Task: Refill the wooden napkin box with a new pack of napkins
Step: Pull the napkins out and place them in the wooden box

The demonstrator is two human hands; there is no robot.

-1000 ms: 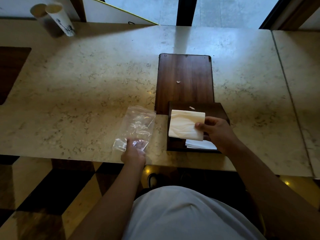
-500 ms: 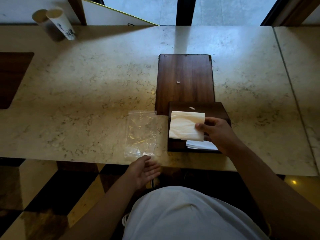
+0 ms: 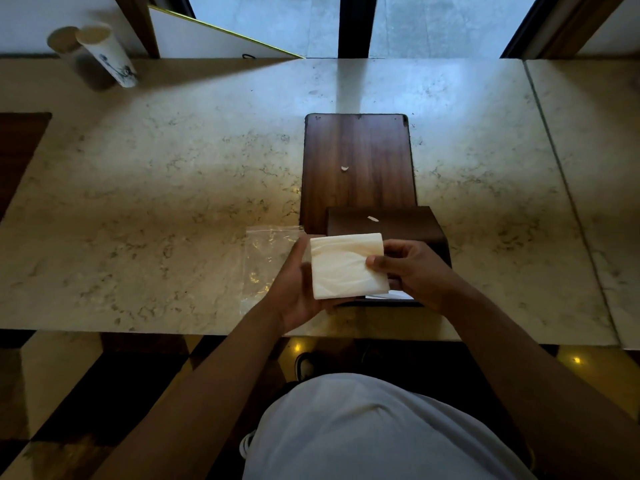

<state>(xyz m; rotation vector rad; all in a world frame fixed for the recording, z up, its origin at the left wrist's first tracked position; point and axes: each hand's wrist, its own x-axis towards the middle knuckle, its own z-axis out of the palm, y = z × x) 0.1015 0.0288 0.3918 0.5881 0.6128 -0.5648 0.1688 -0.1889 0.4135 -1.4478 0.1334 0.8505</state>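
A white stack of napkins [image 3: 346, 265] is held above the near end of the dark wooden napkin box [image 3: 384, 220]. My left hand [image 3: 298, 289] cups the stack from the left and below. My right hand [image 3: 412, 268] pinches its right edge, thumb on top. The box stands at the table's front edge, and a few white napkins [image 3: 391, 295] show in its open near side. Its flat wooden lid [image 3: 356, 168] lies on the table just behind it. The clear empty plastic wrapper [image 3: 263, 261] lies flat to the left of the box.
The marble table [image 3: 156, 202] runs wide to both sides, with a seam [image 3: 561, 174] on the right. Two paper cups [image 3: 104, 57] stand at the far left corner. A dark cut-out [image 3: 17, 147] is at the left edge. Small white scraps lie on the lid and box.
My left hand let go of the plastic wrapper, dropped below the table edge, then came up to take the napkin stack. The wrapper now lies flat beside the box.
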